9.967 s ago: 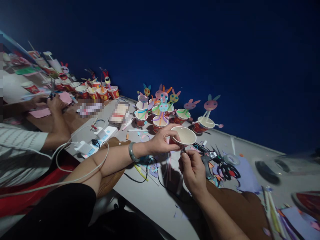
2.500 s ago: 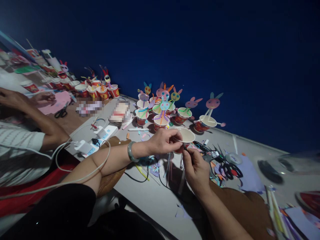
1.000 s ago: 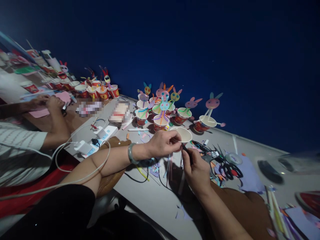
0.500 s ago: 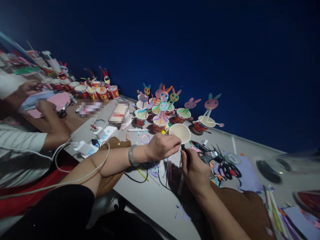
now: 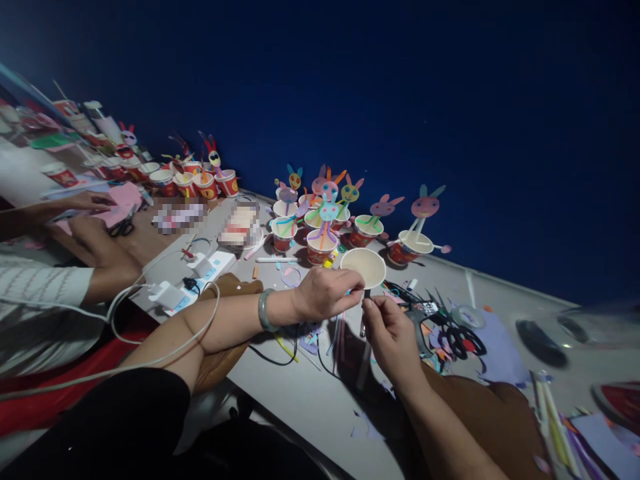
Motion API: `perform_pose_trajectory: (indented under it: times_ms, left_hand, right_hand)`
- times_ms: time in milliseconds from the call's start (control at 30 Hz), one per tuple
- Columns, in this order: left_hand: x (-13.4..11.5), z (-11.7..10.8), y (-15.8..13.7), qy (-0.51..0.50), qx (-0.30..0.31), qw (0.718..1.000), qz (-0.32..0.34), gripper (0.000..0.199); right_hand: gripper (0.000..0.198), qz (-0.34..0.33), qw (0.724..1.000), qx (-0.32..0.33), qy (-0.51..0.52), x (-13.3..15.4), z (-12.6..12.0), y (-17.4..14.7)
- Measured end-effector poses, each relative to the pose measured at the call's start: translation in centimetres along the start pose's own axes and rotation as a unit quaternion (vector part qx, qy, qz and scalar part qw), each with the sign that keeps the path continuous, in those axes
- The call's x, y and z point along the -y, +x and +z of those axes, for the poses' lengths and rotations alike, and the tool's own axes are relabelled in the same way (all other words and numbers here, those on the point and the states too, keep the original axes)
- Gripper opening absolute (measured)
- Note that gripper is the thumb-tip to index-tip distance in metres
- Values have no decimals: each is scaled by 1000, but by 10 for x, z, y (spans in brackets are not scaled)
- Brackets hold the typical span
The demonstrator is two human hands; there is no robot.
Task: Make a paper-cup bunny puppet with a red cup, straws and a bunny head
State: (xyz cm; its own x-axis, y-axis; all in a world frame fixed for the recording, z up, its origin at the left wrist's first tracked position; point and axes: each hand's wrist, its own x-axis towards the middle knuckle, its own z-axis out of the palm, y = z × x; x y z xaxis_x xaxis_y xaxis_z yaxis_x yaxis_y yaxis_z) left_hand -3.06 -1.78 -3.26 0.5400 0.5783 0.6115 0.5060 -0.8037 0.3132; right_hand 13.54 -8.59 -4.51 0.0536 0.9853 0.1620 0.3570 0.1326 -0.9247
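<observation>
Here's the left hand (image 5: 330, 292), knuckles up and fingers curled in, its fingertips right at the near-left rim of a white-lined paper cup (image 5: 370, 263); whether they grip that cup, I can't tell. The cup sits just past both hands, mouth tipped toward the wearer. And the right hand (image 5: 393, 330), close by on the other side, has thumb and forefinger pinched on a slim dark tool (image 5: 367, 293) that points up at the cup's near edge, the rest of it hidden! Beyond the left hand, a blue paper rabbit (image 5: 329, 208) stands up out of a red cup (image 5: 320, 252), more rabbit cups crowded behind. Right of the right hand: black-handled scissors (image 5: 465, 343), a clear tape roll (image 5: 471, 317) and a purple sheet (image 5: 503, 350) on the table (image 5: 295, 403). Well off to the left, a co-worker's arm (image 5: 117, 263) reaches over pink paper (image 5: 125, 200).
</observation>
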Motion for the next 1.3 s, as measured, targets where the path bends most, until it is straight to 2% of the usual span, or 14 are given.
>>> perform_pose_trajectory:
  times_ms: [67,167,267,333,400,533,667,767,867,967,1100,1200,1300]
  left_hand:
    - [-1,-1,1,-13,7,1000,-13,16]
    - [-1,-2,1,-29,14,999,-16,15]
    - [-1,-2,0,-42,19,999,-17,15]
    - [-1,-1,0,-60,16,998,-21,14]
    - [-1,0,1,-89,5,996,-25,13]
    - [-1,0,4,-154,-21,988,-21,15]
    - [0,1,3,-199,-55,978,-6,27]
    - [1,3,1,-237,-78,968,-35,49]
    - [3,9,1,-295,-90,943,-126,85]
    - [5,15,4,-364,-57,910,-189,104]
    - [9,17,8,-406,10,895,-186,96]
    - [11,13,10,-404,18,895,-187,92]
    - [15,11,12,-411,30,893,-180,90]
  right_hand:
    - [35,-77,990,-44,-105,-1,-1,0]
    - [32,-169,952,-92,-237,-6,-3,0]
    - [34,-216,896,-137,-364,-12,-3,1]
    - [34,-221,871,-153,-412,-14,-4,1]
    - [33,-217,881,-150,-394,-15,-4,2]
    - [28,-205,933,-141,-261,-11,-6,4]
    - [22,-202,940,-163,-223,-8,-7,4]
    - [20,-218,934,-178,-220,-8,-8,2]
    - [23,-210,933,-191,-221,-9,-7,-1]
    - [27,-207,934,-194,-217,-9,-5,-2]
    - [25,-222,938,-171,-205,-8,0,-5]
    - [21,-209,947,-155,-187,-7,4,-7]
    - [20,-168,965,-131,-153,-9,6,-10]
